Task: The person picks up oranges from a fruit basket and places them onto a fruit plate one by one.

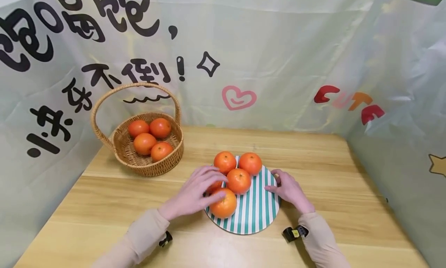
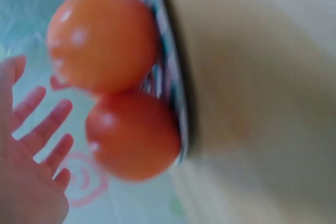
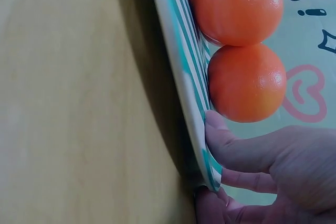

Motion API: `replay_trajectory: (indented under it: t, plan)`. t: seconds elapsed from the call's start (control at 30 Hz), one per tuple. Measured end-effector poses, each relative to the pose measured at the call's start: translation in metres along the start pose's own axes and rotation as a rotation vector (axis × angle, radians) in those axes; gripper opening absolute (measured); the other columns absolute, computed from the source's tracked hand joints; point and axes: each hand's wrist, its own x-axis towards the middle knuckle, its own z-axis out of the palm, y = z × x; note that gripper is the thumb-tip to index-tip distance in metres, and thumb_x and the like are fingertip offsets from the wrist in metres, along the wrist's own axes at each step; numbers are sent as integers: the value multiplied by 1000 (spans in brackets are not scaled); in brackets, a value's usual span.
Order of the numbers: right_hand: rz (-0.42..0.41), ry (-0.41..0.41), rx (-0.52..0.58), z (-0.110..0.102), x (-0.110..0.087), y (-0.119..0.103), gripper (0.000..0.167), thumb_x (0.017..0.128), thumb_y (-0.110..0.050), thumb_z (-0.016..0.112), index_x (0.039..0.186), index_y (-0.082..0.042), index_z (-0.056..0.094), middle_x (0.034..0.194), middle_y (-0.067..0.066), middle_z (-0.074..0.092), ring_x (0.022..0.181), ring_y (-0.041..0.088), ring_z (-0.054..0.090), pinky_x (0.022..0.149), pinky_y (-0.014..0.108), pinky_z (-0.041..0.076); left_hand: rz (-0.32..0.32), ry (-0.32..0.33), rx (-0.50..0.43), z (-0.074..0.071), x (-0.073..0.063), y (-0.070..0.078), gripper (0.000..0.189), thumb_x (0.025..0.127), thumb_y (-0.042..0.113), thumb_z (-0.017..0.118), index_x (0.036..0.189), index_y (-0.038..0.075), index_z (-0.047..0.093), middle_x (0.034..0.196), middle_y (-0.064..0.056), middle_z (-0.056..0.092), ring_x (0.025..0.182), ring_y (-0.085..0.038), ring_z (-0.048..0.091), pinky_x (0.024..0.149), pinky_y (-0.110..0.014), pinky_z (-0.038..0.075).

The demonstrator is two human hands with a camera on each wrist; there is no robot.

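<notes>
A round plate with green and white stripes (image 1: 256,206) carries several oranges, clustered on its left and far parts. My left hand (image 1: 193,192) hovers over the left side of the plate, fingers spread above the front orange (image 1: 223,206) and partly hiding another orange (image 1: 214,186) behind it. In the left wrist view the left fingers (image 2: 44,129) are straight and apart, holding nothing. At the plate's right edge my right hand (image 1: 288,188) grips the rim, thumb on top and fingers underneath, as the right wrist view shows with the thumb (image 3: 226,142) on the stripes.
A wicker basket (image 1: 153,170) with a tall handle stands at the back left, holding several oranges (image 1: 144,143). The wooden table (image 1: 324,175) meets printed cloth walls (image 1: 285,66) at the back and sides. Black straps (image 1: 295,233) hang at both wrists.
</notes>
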Motion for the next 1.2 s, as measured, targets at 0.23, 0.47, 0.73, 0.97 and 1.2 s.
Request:
replay_trajectory:
  t: [0.23, 0.47, 0.73, 0.97, 1.2]
  plan:
    - [19, -18, 27, -1, 0, 0, 65, 86, -22, 80, 138, 3, 50, 98, 15, 62, 84, 24, 55, 74, 32, 44, -204, 153, -33, -50, 8, -25, 35, 98, 25, 63, 130, 10, 63, 134, -9, 65, 133, -32, 50, 114, -57, 35]
    - [22, -27, 42, -1, 0, 1, 68, 85, -24, 81, 140, 3, 49, 98, 15, 60, 84, 23, 54, 72, 31, 43, -373, 187, 44, -99, 8, -67, 41, 92, 4, 59, 133, 6, 59, 137, -20, 59, 129, -40, 49, 110, -56, 34]
    - [10, -33, 60, -2, 1, 1, 67, 86, -24, 80, 140, 2, 50, 99, 15, 61, 84, 23, 54, 73, 31, 43, -545, -14, 200, -134, 0, -102, 55, 83, -3, 56, 138, 2, 51, 137, -30, 51, 122, -52, 47, 106, -62, 35]
    - [13, -34, 60, -1, 1, 1, 66, 86, -23, 80, 140, 1, 50, 99, 14, 61, 85, 23, 54, 73, 31, 43, -538, -147, 169, -137, 0, -121, 60, 73, -8, 60, 133, -2, 55, 125, -31, 59, 110, -45, 54, 97, -55, 41]
    - [8, -31, 60, -2, 1, 2, 66, 86, -23, 80, 141, 1, 50, 97, 14, 60, 84, 23, 54, 72, 30, 42, -470, -300, 121, -131, 4, -123, 70, 68, -11, 63, 137, -5, 51, 128, -34, 60, 97, -37, 59, 84, -48, 49]
